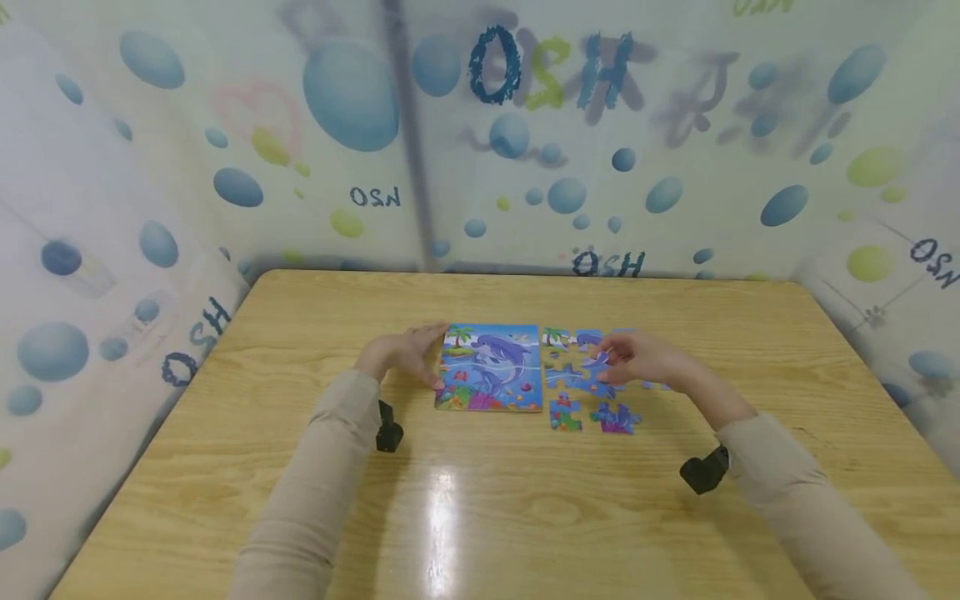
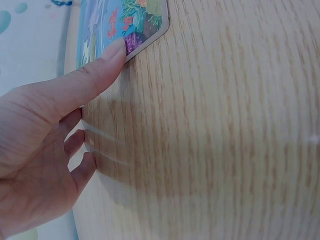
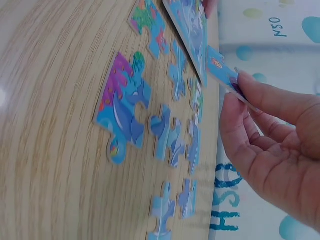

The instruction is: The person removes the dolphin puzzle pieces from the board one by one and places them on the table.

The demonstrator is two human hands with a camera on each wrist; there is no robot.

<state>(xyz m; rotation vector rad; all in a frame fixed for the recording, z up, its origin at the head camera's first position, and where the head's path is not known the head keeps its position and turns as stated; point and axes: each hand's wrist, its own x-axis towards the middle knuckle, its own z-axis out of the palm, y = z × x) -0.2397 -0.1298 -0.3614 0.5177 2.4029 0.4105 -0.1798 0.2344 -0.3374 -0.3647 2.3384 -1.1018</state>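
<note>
A square dolphin picture board lies flat on the table. My left hand rests at its left side; in the left wrist view the thumb touches the coral corner, with the other fingers loosely bent beside it. To the right, my right hand is above loose jigsaw pieces. Between thumb and fingers it pinches a blue jigsaw piece, tilted and off the table in the right wrist view. Beneath lie several pieces, among them a purple-coral piece and a green-and-red coral piece.
The wooden table reaches back to a wall sheet printed with blue and green bubbles and letters. A black wrist camera sits under the left cuff, another black camera under the right.
</note>
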